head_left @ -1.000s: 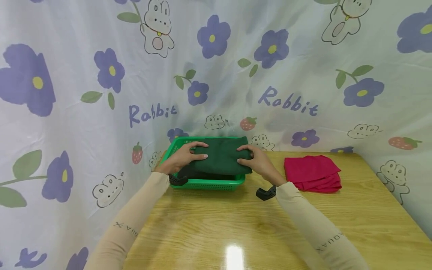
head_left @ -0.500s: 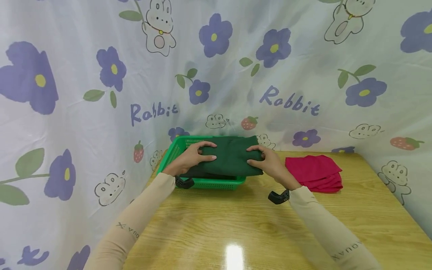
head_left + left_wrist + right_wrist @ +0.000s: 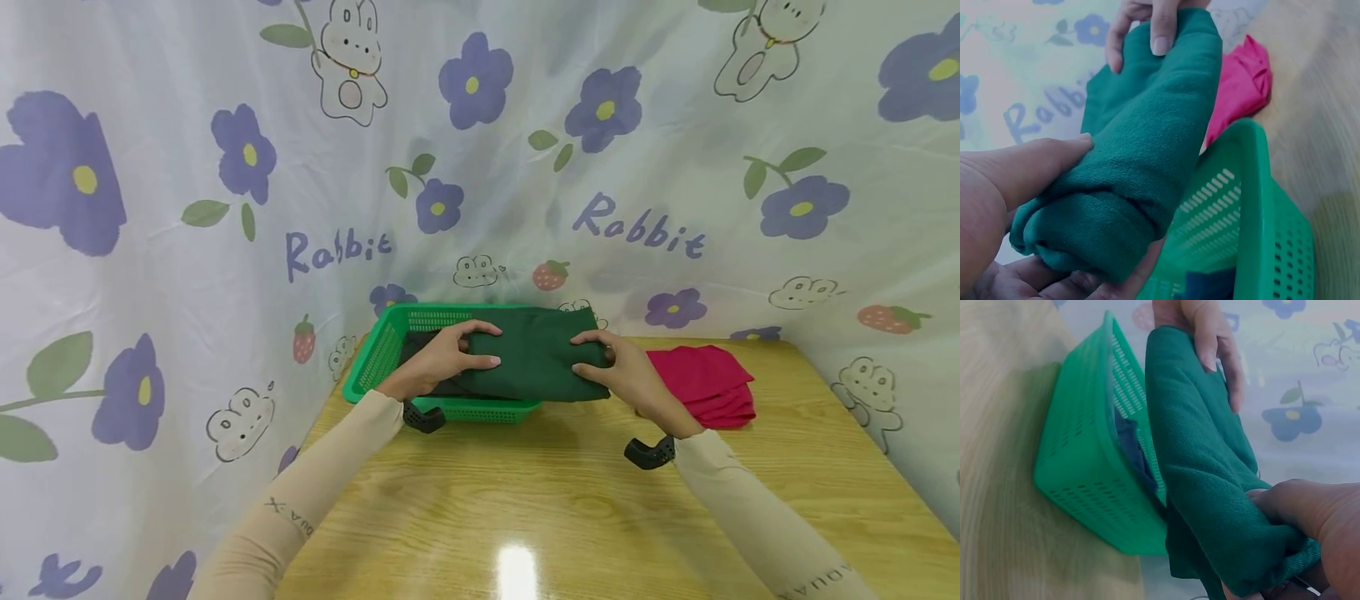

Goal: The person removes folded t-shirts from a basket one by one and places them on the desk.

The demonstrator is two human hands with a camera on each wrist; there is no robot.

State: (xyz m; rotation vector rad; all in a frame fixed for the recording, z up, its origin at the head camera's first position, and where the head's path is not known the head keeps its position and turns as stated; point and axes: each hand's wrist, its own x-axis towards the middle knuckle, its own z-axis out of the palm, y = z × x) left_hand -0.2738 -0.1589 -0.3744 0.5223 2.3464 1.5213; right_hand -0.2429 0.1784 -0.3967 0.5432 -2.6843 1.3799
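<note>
A folded dark green cloth [image 3: 536, 354] is held up over the right part of a green plastic basket [image 3: 366, 364] in the head view, reaching past its right end. My left hand [image 3: 438, 365] grips the cloth's left end. At the other end my right hand [image 3: 636, 377] grips it too. In the left wrist view the thumb lies on top of the thick, rolled-looking green cloth [image 3: 1141, 147], with fingers underneath. The right wrist view has the thumb pressing into the cloth [image 3: 1200, 469]; that hand's fingers are partly hidden beneath.
Dark fabric [image 3: 417, 343] lies inside the basket. Folded red cloth [image 3: 705, 383] rests on the wooden table [image 3: 540, 492] to the right, partly behind my right hand. A curtain [image 3: 510, 167] printed with flowers and rabbits stands behind and at both sides.
Both hands have moved to the right and slightly toward me, carrying the green cloth along. More of the basket's left inside and the dark fabric shows. The red cloth has stayed put.
</note>
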